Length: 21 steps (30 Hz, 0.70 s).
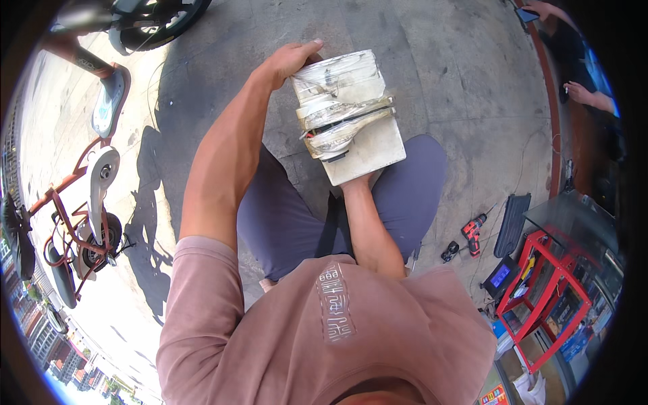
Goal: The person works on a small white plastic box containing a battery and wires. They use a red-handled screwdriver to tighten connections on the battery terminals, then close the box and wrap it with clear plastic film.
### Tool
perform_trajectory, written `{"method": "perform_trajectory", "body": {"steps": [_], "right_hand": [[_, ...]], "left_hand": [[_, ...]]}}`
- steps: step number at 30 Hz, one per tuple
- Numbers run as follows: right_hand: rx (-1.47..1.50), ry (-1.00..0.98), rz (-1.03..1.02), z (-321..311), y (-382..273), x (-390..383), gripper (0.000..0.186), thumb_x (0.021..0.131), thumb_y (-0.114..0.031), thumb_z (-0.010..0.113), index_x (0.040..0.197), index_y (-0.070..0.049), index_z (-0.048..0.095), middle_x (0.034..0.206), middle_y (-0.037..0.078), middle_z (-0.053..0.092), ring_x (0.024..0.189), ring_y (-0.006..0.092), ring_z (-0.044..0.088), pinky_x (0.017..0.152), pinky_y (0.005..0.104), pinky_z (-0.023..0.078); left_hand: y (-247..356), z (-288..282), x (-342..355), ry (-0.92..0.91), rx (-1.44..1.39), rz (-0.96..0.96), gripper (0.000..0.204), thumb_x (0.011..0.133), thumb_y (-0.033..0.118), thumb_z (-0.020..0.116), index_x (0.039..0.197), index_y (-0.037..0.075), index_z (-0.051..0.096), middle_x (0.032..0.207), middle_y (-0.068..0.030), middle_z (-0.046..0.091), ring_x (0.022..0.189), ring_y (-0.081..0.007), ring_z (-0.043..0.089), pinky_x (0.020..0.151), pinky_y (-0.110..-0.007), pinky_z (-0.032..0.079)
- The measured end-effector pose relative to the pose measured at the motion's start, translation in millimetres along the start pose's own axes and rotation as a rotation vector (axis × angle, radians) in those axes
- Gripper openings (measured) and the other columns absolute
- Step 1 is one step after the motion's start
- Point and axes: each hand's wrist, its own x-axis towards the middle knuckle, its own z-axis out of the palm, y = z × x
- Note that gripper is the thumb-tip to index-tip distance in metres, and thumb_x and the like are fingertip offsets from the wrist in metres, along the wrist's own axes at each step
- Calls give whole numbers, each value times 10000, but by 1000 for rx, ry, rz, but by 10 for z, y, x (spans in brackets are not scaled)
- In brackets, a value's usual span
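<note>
A white box-shaped pack (368, 152), wrapped in yellowed, wrinkled tape, is held tilted above my knees. A dark cable or strap runs under the tape across its middle, and a small red bit shows at its left side. My left hand (289, 62) grips the pack's far left corner, thumb stretched out and the other fingers partly hidden behind it. From below, my right hand (358, 181) supports the near edge. Only its wrist and heel show; the fingers are hidden under the pack.
On the ground at right lie a red cordless drill (474, 233), a dark case (513, 225) and a red-framed rack (540, 290) with a small lit screen (501, 275). A reddish bike (67, 229) stands left, a wheel (158, 27) at upper left. Another person's hand (582, 94) shows at right.
</note>
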Motion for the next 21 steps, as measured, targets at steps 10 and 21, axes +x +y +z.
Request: {"method": "perform_trajectory", "body": {"steps": [10,21], "right_hand": [[50,107,-53,155,-1,218,777,1038,-596,221,1614,-80,152,1673,137,169,1540,332,159,1247,454,169],[-189,102,-218,190,157,705,778,1046,-572,216,1612,-56,84,1678,158,102,1549,325,104,1250,446,135]], "left_hand": [[122,39,515,-375,420,-174,509,990,372,563,1395,67,596,1327,-145,658,1156,-243,652,964,-363,522],[-444,454,870,-740,-530,-520,717,842,407,762,1377,-23,557,1326,-170,641,1199,-208,634,1012,-384,522]]}}
